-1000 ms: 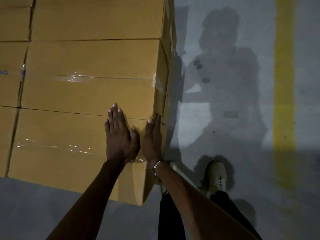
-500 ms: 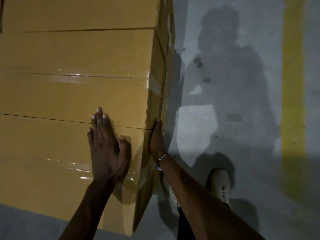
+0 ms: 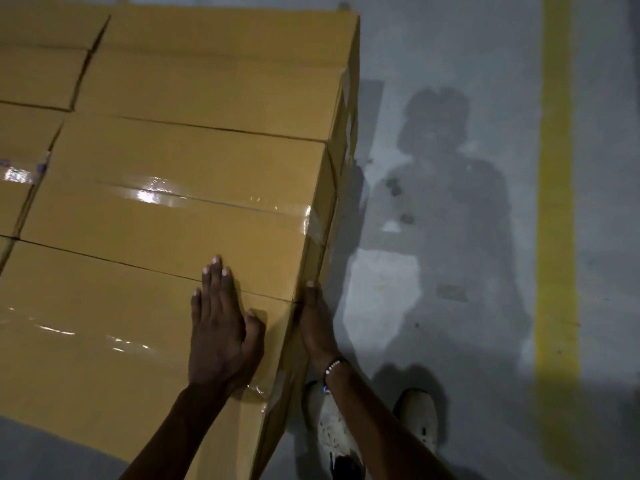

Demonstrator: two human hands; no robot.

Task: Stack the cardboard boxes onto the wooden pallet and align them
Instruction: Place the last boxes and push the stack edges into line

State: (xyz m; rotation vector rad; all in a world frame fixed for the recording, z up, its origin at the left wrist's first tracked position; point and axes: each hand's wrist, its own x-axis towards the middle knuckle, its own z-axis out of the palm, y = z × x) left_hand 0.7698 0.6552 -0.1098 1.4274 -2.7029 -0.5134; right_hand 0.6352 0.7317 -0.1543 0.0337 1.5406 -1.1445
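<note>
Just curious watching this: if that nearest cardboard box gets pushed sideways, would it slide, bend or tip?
The nearest cardboard box would probably slide rather than tip: it looks broad and lies flat. Its panels look stiff under the left hand. The glossy tape may be slippery.

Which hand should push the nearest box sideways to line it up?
Probably the right hand: it lies flat against the nearest cardboard box's side. The left hand only presses on top.

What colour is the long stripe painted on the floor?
Yellow. The stripe runs along the grey floor, clearest in the head view.
</note>
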